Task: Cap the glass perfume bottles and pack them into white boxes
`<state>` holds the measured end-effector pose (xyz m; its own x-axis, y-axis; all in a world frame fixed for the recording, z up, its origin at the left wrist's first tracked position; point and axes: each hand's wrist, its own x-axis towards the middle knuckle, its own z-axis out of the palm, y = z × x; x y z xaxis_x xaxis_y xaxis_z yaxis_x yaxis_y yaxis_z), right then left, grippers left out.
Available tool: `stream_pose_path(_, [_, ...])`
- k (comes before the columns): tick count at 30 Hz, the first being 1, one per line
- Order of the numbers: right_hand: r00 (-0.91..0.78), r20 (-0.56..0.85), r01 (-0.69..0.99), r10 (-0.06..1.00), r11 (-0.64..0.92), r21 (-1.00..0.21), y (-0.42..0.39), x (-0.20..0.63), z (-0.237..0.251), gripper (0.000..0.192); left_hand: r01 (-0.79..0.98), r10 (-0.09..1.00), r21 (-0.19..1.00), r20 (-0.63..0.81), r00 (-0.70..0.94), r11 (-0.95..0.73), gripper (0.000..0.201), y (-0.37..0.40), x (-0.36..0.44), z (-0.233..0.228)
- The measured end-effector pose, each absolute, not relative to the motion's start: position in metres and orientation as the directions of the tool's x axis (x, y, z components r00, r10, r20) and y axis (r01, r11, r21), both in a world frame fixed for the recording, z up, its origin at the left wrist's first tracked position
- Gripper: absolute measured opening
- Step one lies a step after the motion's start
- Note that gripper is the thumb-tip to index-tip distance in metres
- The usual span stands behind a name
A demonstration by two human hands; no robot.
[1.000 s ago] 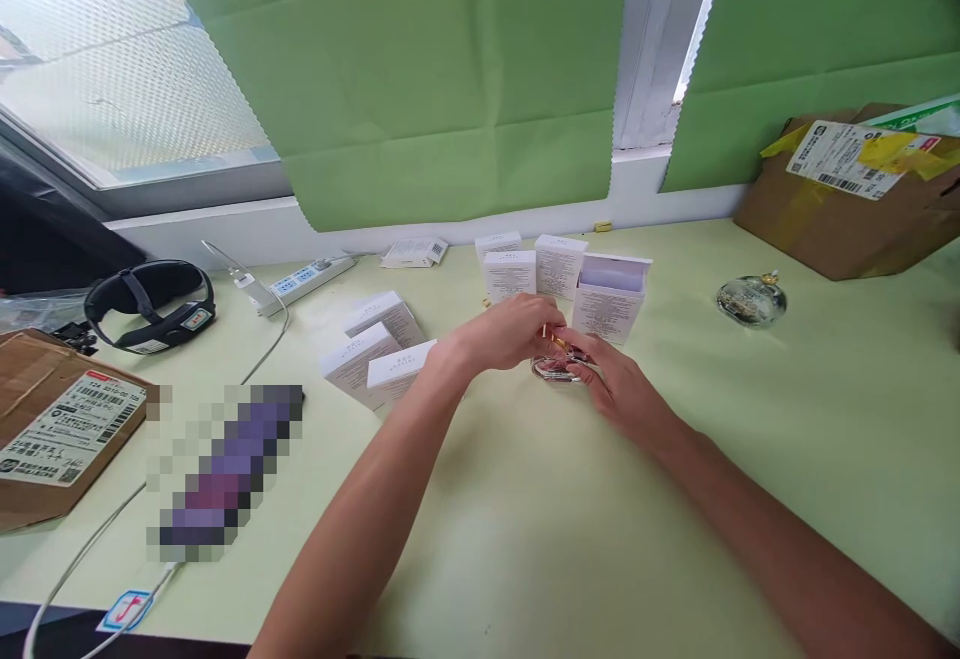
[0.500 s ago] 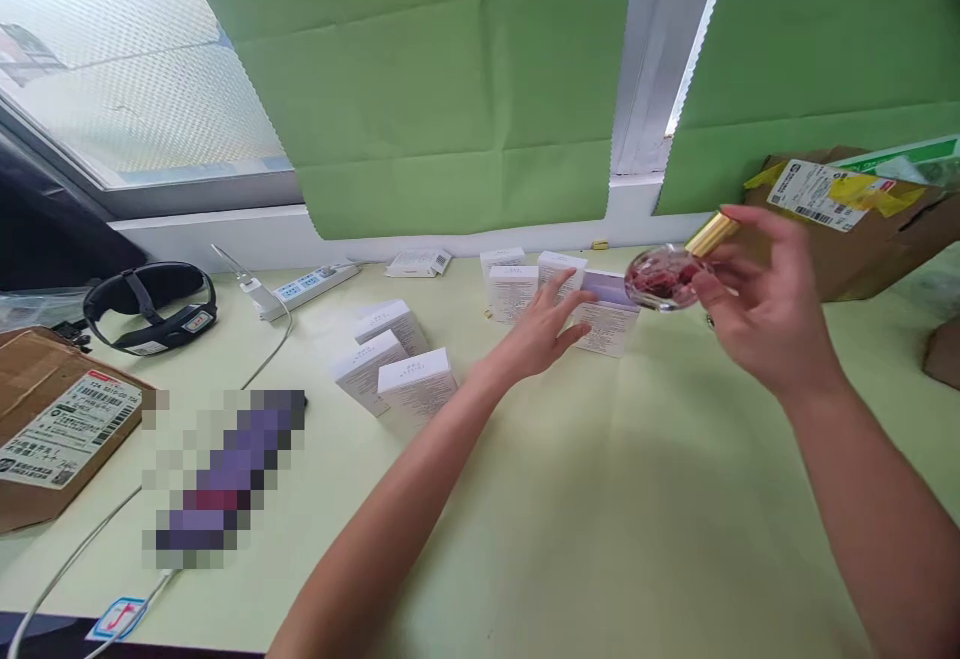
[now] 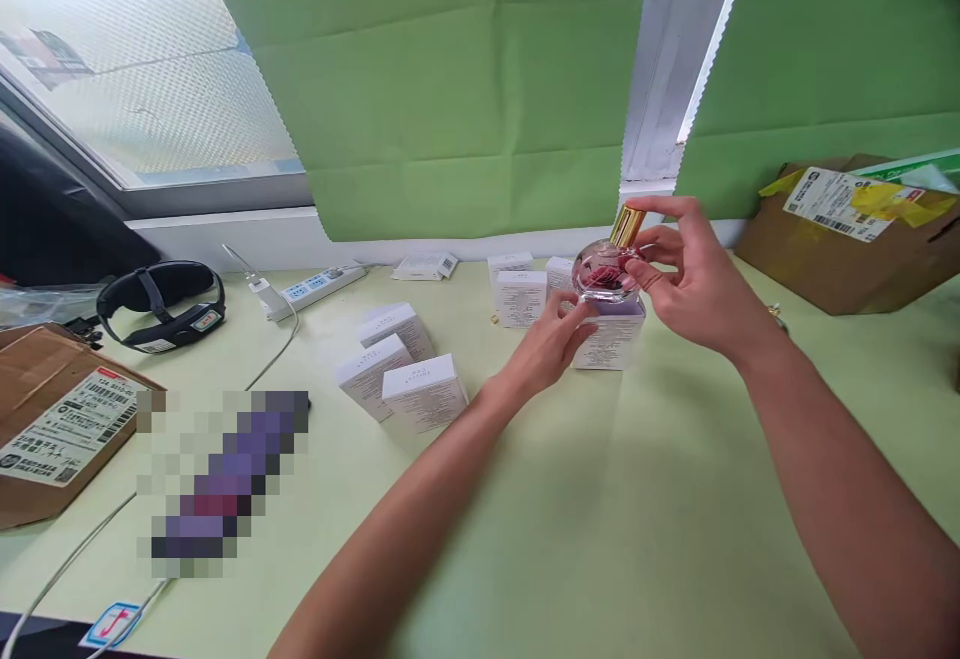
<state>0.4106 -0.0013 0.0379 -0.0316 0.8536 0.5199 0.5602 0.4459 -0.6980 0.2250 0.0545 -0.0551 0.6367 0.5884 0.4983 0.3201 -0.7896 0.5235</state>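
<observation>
My right hand (image 3: pixel 686 274) pinches a round glass perfume bottle (image 3: pixel 598 271) with dark pink contents and a gold cap (image 3: pixel 627 225). It holds the bottle slightly tilted, just over a white printed box (image 3: pixel 607 344) with a lilac inside. At the left side of that box is my left hand (image 3: pixel 546 347), its fingers and thumb closed around the edge. The bottle's base hides part of the box's top. Behind the left hand stand more white boxes (image 3: pixel 521 301), partly covered.
Three similar white boxes (image 3: pixel 425 391) stand to the left. A power strip (image 3: pixel 319 287), a flat white carton (image 3: pixel 424 266) and a black head strap (image 3: pixel 161 307) lie farther back. Cardboard boxes sit at left (image 3: pixel 67 419) and right (image 3: pixel 840 259). A pixelated purple object (image 3: pixel 229 479) lies front left.
My right hand has brought the bottle left and turned it more upright, over the open box. The left hand's spread fingers have closed on the box's left side.
</observation>
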Motion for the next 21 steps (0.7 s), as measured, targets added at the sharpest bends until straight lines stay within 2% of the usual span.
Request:
stream_pose_path(10, [-0.096,0.445,0.656,0.890,0.393,-0.645,0.010,0.426,0.026,0.046,0.284,0.592,0.557,0.510,0.624,-0.780,0.023,0.057,0.223,-0.055])
stream_pose_path(15, [-0.128,0.431,0.737,0.893,0.377,-0.561,0.010,0.429,0.026,0.043,0.345,0.615,0.528,0.510,0.602,-0.776,0.020,0.057,0.223,-0.054])
stream_pose_path(21, [-0.154,0.428,0.752,0.890,0.386,-0.534,0.009,0.431,0.028,0.038,0.405,0.671,0.541,0.515,0.534,-0.737,0.016,0.054,0.225,-0.056])
